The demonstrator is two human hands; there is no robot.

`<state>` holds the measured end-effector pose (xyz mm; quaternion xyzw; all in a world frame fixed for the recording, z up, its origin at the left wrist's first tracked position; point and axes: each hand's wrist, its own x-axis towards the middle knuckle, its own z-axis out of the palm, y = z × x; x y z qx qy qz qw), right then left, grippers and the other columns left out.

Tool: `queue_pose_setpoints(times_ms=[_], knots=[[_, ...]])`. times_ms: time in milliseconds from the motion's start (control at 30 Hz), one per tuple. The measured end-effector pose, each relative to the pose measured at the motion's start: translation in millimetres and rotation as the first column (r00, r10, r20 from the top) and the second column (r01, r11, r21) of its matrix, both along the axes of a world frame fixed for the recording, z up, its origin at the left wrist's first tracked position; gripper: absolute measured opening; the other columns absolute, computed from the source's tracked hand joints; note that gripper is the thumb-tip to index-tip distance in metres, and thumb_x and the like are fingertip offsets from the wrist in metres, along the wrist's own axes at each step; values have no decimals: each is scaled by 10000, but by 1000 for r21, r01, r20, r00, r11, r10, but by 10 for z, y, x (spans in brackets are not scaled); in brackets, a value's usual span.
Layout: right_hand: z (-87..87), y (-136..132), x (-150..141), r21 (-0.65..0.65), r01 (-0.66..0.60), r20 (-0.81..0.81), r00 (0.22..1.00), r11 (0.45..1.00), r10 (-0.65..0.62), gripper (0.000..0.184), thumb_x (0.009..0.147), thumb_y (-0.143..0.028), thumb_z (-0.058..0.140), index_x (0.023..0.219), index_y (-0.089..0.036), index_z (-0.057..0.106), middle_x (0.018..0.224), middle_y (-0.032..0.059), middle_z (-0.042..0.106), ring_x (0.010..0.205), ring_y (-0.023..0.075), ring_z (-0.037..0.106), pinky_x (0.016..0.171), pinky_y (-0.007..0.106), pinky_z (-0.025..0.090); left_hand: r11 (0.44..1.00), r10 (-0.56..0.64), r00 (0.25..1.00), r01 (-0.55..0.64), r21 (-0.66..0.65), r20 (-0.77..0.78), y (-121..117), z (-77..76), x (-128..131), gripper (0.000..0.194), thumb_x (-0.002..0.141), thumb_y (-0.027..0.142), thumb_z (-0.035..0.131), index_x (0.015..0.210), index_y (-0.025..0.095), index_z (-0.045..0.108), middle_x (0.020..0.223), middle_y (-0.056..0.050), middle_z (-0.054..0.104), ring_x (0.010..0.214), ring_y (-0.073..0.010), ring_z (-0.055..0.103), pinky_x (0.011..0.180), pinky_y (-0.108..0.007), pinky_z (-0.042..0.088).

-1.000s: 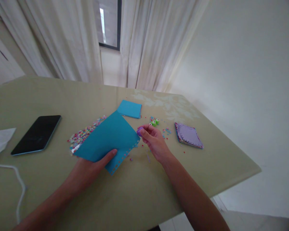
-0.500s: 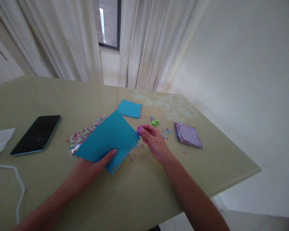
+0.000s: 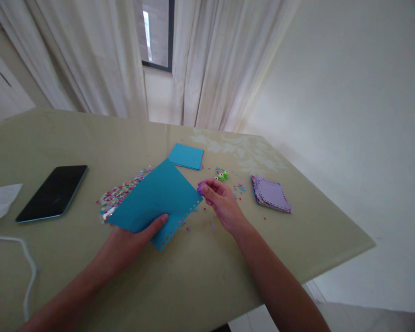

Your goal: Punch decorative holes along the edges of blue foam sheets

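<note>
A blue sheet of paper (image 3: 159,193) is tilted above the table, with a row of punched holes along its lower right edge. My left hand (image 3: 134,240) grips it from below, the thumb lying on top. At the sheet's right corner my right hand (image 3: 223,203) is closed around a small purple paper punch (image 3: 201,188), partly hidden by the fingers. Beyond the right hand sits a green frog-eyed trinket (image 3: 222,175), partly covered by that hand. Colourful paper bits (image 3: 121,193) form a pile behind the sheet's left side.
A stack of blue paper (image 3: 186,157) lies farther back. To the right is a stack of purple hole-edged sheets (image 3: 271,194). On the left are a black tablet (image 3: 53,192), a white paper (image 3: 2,200) and a white cable (image 3: 29,267). Loose confetti (image 3: 240,189) dots the table (image 3: 193,286).
Almost nothing differs. Both hands keep their hold, and the sheet and the purple punch stay in nearly the same place.
</note>
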<state>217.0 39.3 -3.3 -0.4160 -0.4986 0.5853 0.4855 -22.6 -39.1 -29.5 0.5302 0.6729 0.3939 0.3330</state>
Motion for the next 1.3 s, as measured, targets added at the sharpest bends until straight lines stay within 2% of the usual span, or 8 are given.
queue_pose_setpoints(times_ms=[300,433,633,800,900,1033,1167,1300], knots=[[27,1,21,31,-25,71,997,999,22,371,746,-529,897,927,-220,799,799,15,684,694,151,524,641,306,370,1000,8,1000,-8,5,-5,8,-7,3,572,817,611,739,1304,313,710,1311,-85,772,1319,-378,663,1178,-549,488],[41,-4,16,28,-15,87,996,999,13,385,725,-543,903,918,-227,798,803,19,690,723,162,553,657,305,405,1000,10,1000,-10,-9,13,-3,-5,5,584,831,611,727,1332,312,695,1397,-84,729,1351,-380,638,1201,-548,463],[42,-11,11,6,-48,109,993,999,47,400,665,-527,944,864,-223,775,788,15,693,692,154,539,629,297,389,996,91,994,-92,7,61,-16,-34,42,727,828,560,757,1485,307,578,1429,-93,709,1376,-399,613,1220,-606,426],[-2,-7,33,-66,-118,104,987,991,125,417,678,-537,940,896,-219,781,784,12,699,663,143,535,611,293,379,998,49,997,-50,27,55,13,27,29,634,815,548,765,1390,306,654,1370,-83,745,1345,-382,641,1200,-575,460],[-36,-1,47,-97,-160,84,982,982,168,432,677,-545,939,933,-226,798,797,11,708,682,152,570,630,299,408,1000,4,999,-5,27,47,52,113,-14,535,802,574,767,1248,283,726,1290,-89,783,1206,-370,729,1108,-547,554],[-58,0,54,-132,-182,54,980,974,190,393,691,-527,940,885,-224,782,791,7,710,684,148,597,631,293,409,1000,6,992,-3,-25,130,81,184,-60,516,812,620,748,1156,236,736,1158,-88,826,970,-335,801,857,-466,671],[-64,-10,47,-153,-200,27,978,968,206,383,690,-511,946,879,-224,777,785,-1,715,670,135,591,620,282,392,1000,0,995,3,-22,101,78,171,-69,485,845,672,683,992,215,752,920,-59,836,780,-300,788,661,-384,654],[-83,-18,45,-146,-220,52,972,964,230,375,701,-513,937,897,-228,791,799,7,727,691,145,593,636,289,399,1000,-5,999,5,0,41,68,149,-70,448,857,673,661,873,234,747,757,-28,789,770,-298,772,638,-362,634]])
